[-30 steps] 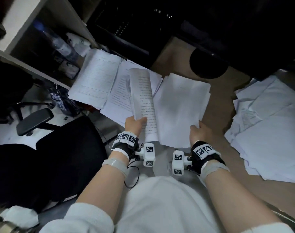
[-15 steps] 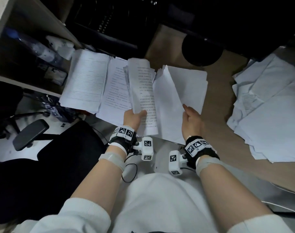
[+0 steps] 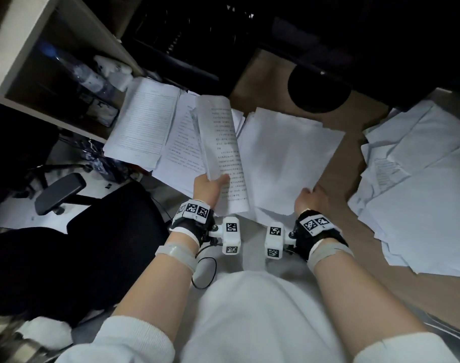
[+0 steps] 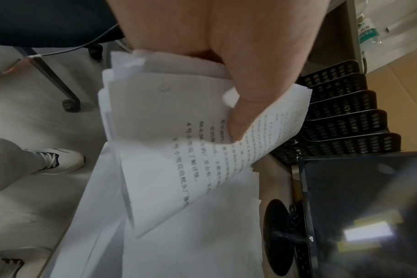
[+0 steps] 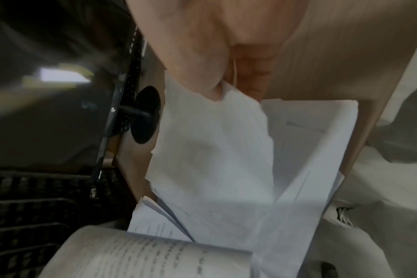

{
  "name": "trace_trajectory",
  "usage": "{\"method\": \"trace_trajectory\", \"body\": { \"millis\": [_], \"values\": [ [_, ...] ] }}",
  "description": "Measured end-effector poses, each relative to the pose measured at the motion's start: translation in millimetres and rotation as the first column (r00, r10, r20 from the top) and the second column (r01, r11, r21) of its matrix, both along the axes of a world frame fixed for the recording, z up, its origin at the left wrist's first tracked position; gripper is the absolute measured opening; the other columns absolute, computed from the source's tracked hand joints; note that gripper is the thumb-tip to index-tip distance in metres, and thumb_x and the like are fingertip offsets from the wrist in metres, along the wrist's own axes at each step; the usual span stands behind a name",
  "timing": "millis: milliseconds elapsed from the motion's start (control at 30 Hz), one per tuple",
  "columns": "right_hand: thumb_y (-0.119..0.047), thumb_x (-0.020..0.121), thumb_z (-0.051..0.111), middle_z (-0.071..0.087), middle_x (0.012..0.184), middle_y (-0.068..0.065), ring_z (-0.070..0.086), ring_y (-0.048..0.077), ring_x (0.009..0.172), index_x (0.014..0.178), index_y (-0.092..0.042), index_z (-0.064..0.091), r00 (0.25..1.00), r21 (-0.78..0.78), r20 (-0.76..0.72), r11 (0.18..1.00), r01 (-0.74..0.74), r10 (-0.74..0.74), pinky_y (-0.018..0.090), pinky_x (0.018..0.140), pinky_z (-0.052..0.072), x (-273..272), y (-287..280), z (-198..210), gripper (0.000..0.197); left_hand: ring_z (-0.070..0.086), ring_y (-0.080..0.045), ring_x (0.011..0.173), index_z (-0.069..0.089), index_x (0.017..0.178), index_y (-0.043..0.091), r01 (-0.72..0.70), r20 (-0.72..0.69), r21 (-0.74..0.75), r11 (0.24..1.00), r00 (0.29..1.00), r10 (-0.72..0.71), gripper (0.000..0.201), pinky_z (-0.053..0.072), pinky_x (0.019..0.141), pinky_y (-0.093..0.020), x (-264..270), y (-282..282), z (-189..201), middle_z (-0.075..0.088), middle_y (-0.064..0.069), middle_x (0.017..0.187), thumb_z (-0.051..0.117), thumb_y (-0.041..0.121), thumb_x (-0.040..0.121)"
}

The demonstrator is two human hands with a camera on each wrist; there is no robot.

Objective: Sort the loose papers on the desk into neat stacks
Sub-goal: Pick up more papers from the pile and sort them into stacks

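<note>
between both hands (image 3: pixel 257 195), curled printed sheets (image 3: pixel 221 142)

A light wooden desk (image 3: pixel 333 176) is seen under dim light, with a dark monitor (image 4: pixel 364 206) on a round black stand (image 3: pixel 319 91) at its back. Black mesh file trays (image 4: pixel 345 105) are set beside the monitor, next to a pale shelf unit (image 3: pixel 21 48). A black office chair (image 3: pixel 74 247) is placed on the pale floor (image 4: pixel 36 112).
</note>
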State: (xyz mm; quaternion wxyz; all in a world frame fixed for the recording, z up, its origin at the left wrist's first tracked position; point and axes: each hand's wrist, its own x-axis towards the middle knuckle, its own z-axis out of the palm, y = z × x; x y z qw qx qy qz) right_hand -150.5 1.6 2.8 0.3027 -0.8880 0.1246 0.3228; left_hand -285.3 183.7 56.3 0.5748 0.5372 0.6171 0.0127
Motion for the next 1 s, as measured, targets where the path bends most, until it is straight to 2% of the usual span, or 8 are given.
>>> {"method": "trace_trajectory", "body": {
  "millis": [133,233,400,533,600,700,833,1000],
  "values": [
    [-0.005,0.099,0.039,0.052,0.141,0.019,0.052,0.036,0.124,0.146,-0.007,0.04,0.985,0.001,-0.092,0.989,-0.149,0.149,0.033,0.095,0.039,1.5,-3.3,3.9,0.047,0.072,-0.031,0.089,0.069,0.109,0.005,-0.013,-0.012,0.02,1.0,1.0,0.013,0.032,0.058,0.087,-0.051,-2.6,-9.6,-0.5,0.075,-0.011,0.098,0.076,0.025,0.084],
    [0.0,0.1,0.036,0.052,0.14,0.02,0.05,0.036,0.126,0.145,-0.003,0.039,0.966,0.016,-0.116,0.973,-0.231,0.231,0.031,0.097,0.038,5.6,-1.9,8.1,0.046,0.072,-0.028,0.086,0.07,0.108,0.005,-0.023,0.006,0.039,0.999,1.0,0.022,0.035,0.059,0.085,-0.046,-3.3,-12.4,0.8,0.075,-0.011,0.098,0.079,0.026,0.082],
    [-0.004,0.096,0.038,0.06,0.131,0.014,0.058,0.036,0.115,0.136,-0.011,0.051,0.977,0.095,-0.092,0.979,-0.182,0.191,0.035,0.093,0.046,5.0,0.3,1.6,0.043,0.073,-0.024,0.082,0.071,0.104,0.006,-0.004,0.039,0.072,0.997,0.999,0.001,0.036,0.061,0.081,-0.042,-5.0,-8.3,4.4,0.076,-0.009,0.094,0.083,0.028,0.078],
    [-0.01,0.095,0.047,0.042,0.15,0.012,0.047,0.035,0.13,0.153,-0.02,0.026,0.997,0.094,-0.023,0.993,-0.075,0.077,0.041,0.103,0.042,-3.6,13.8,21.1,0.063,0.074,-0.024,0.084,0.073,0.1,0.005,0.015,0.028,0.104,0.994,0.999,-0.018,0.044,0.061,0.083,-0.043,-3.6,0.3,8.0,0.076,-0.008,0.092,0.089,0.033,0.069],
    [-0.017,0.093,0.057,0.038,0.152,0.009,0.042,0.03,0.135,0.153,-0.022,0.028,0.998,0.203,0.019,0.977,-0.063,0.06,0.039,0.105,0.039,-6.9,29.0,34.5,0.067,0.074,-0.024,0.084,0.073,0.097,0.007,0.016,0.035,0.121,0.993,0.999,-0.021,0.05,0.061,0.082,-0.043,-1.6,6.1,10.1,0.077,-0.006,0.091,0.092,0.038,0.063],
    [-0.018,0.091,0.068,0.056,0.137,0.001,0.054,0.018,0.126,0.14,-0.023,0.051,0.984,0.526,-0.064,0.843,-0.108,0.166,0.036,0.1,0.047,-9.0,56.9,51.1,0.052,0.074,-0.022,0.086,0.074,0.094,0.01,0.06,0.061,0.128,0.99,0.996,-0.068,0.054,0.06,0.084,-0.043,3.9,16.6,9.8,0.077,-0.005,0.091,0.092,0.047,0.059],
    [-0.002,0.09,0.066,0.062,0.127,-0.005,0.065,0.012,0.111,0.137,-0.024,0.053,0.959,0.703,-0.067,0.694,-0.152,0.277,0.029,0.091,0.056,-18.4,89.7,77.4,0.053,0.073,-0.025,0.093,0.071,0.1,0.01,0.09,0.215,0.047,0.995,0.972,-0.098,0.041,0.057,0.091,-0.046,15.8,34.5,19.3,0.075,-0.012,0.101,0.066,0.049,0.091],
    [0.003,0.098,0.052,0.057,0.136,0.001,0.054,0.01,0.124,0.144,-0.015,0.047,0.974,0.679,-0.006,0.716,-0.161,0.225,0.023,0.103,0.046,-30.5,115.7,82.3,0.05,0.069,-0.026,0.101,0.069,0.1,0.013,0.148,0.292,0.005,0.989,0.946,-0.143,0.053,0.054,0.096,-0.041,13.4,65.6,32.8,0.072,-0.013,0.109,0.041,0.058,0.1]
  ]
}}
